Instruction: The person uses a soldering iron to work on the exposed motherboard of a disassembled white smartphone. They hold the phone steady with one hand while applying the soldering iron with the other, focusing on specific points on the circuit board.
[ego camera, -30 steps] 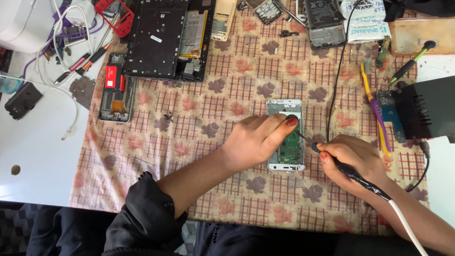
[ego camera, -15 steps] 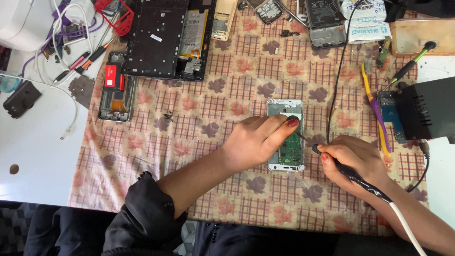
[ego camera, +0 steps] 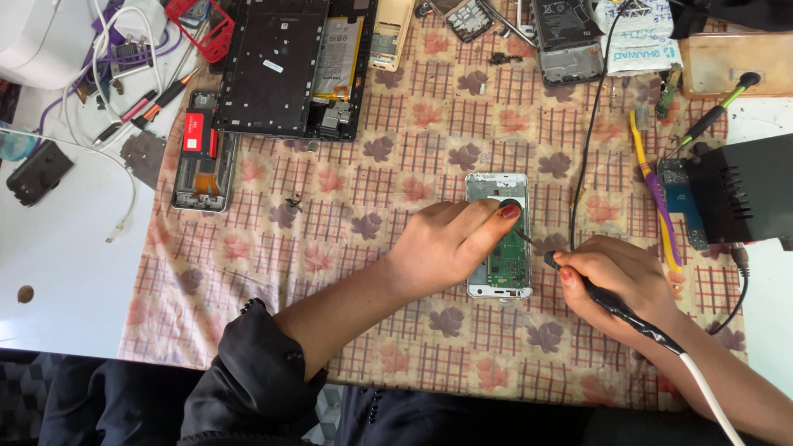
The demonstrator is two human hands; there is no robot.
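An opened white phone (ego camera: 498,186) lies on the checked cloth, its green circuit board (ego camera: 508,264) exposed. My left hand (ego camera: 450,244) rests over the phone's left side, a fingertip pressed on the upper part of the board. My right hand (ego camera: 615,281) grips a black soldering iron (ego camera: 578,277) like a pen. Its thin tip (ego camera: 522,236) touches the board just below my left fingertip. A white cord (ego camera: 710,392) runs from the iron's handle to the lower right.
A black soldering station (ego camera: 739,198) stands at the right edge, with a toothbrush (ego camera: 652,186) and a screwdriver (ego camera: 714,111) beside it. A dismantled tablet frame (ego camera: 281,70), another opened phone (ego camera: 198,157), loose parts and cables lie along the back and left.
My right hand and the soldering iron have edged slightly toward the phone. The left hand stays on the phone.
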